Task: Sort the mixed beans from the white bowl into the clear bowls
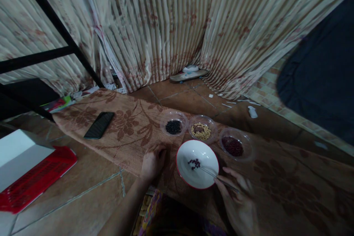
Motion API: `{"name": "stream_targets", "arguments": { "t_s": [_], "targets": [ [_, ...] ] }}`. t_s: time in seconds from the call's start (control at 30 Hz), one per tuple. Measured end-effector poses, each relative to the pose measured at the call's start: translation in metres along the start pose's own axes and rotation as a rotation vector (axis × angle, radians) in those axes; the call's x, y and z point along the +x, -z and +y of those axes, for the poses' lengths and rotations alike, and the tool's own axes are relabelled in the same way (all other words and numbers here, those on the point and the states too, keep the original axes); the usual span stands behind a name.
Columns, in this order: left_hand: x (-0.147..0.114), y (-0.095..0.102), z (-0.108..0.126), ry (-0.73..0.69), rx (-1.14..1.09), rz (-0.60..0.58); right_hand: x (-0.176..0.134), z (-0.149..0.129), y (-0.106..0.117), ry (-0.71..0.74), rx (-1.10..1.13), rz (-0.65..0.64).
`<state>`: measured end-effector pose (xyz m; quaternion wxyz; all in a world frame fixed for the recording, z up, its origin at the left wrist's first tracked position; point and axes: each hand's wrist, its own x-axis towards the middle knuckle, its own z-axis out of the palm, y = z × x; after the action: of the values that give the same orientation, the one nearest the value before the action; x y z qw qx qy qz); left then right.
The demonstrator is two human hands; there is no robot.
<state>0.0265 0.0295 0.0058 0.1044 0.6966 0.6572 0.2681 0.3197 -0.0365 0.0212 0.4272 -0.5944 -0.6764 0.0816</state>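
Observation:
A white bowl with a red rim [181, 177] sits on the cloth-covered table, with a small cluster of dark red beans [195, 163] at its bottom. In my right hand [238, 199] are thin metal tweezers [208, 171], their tips down inside the bowl by the beans. My left hand [153, 160] rests curled on the cloth, left of the bowl; nothing shows in its fingers. Behind the bowl stand three clear plastic dishes: one of black beans [173, 127], one of yellow soybeans [204, 134] and one of dark red beans [232, 146].
A black phone [99, 125] lies on the patterned tablecloth [129, 136] at the left. A white and red box [30, 169] is on the floor at lower left. Beyond the table are striped curtains [166, 25], a skateboard [189, 75] and small white scraps. Dark fabric [320, 66] stands at right.

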Motion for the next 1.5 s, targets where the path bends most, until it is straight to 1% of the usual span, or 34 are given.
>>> {"name": "stream_targets", "arguments": {
  "t_s": [0.13,0.23,0.3,0.37,0.4,0.47,0.57,0.63,0.7,0.77,0.87,0.93,1.0,1.2,1.37,1.5],
  "targets": [
    [0.000,-0.001,-0.001,0.004,-0.009,0.004,0.001,-0.003,0.004,-0.038,0.007,0.022],
    [0.001,0.000,-0.001,0.001,-0.005,0.001,0.009,-0.006,0.014,-0.138,0.007,0.023],
    [0.001,0.001,0.000,-0.005,0.000,-0.004,0.019,-0.007,0.023,-0.195,0.017,0.088],
    [0.001,0.001,0.000,0.001,0.005,-0.004,0.028,-0.006,0.031,-0.223,0.027,0.187],
    [0.001,0.002,0.001,0.006,0.007,-0.005,0.031,-0.006,0.033,-0.229,0.032,0.215],
    [0.001,0.001,0.001,0.012,0.008,-0.005,0.033,-0.006,0.034,-0.243,0.041,0.190],
    [0.001,0.001,0.001,0.006,0.012,-0.008,0.022,-0.008,0.026,-0.256,0.067,0.027],
    [0.001,0.001,0.001,0.003,0.004,-0.004,0.011,-0.010,0.017,-0.230,0.087,-0.052],
    [0.001,0.001,0.001,0.005,-0.008,-0.003,0.003,-0.012,0.009,-0.164,0.086,-0.081],
    [0.001,0.001,0.001,0.010,-0.012,-0.008,-0.001,-0.014,0.003,-0.083,0.058,-0.061],
    [0.001,0.001,0.001,0.009,-0.013,-0.016,0.001,-0.016,-0.001,0.020,0.008,0.013],
    [0.001,0.001,0.001,0.005,-0.009,-0.010,0.004,-0.019,-0.001,0.068,-0.011,0.053],
    [0.001,0.001,0.001,0.003,-0.008,-0.007,0.007,-0.021,-0.001,0.101,-0.030,0.066],
    [0.001,0.003,0.004,0.014,-0.005,-0.004,0.005,-0.025,-0.001,0.136,-0.114,0.047],
    [0.001,0.002,0.002,-0.002,-0.024,-0.016,-0.001,-0.016,-0.002,0.180,-0.158,0.024],
    [0.001,0.001,0.002,0.004,-0.030,-0.015,-0.004,-0.011,-0.003,0.179,-0.149,0.036]
  ]
}}
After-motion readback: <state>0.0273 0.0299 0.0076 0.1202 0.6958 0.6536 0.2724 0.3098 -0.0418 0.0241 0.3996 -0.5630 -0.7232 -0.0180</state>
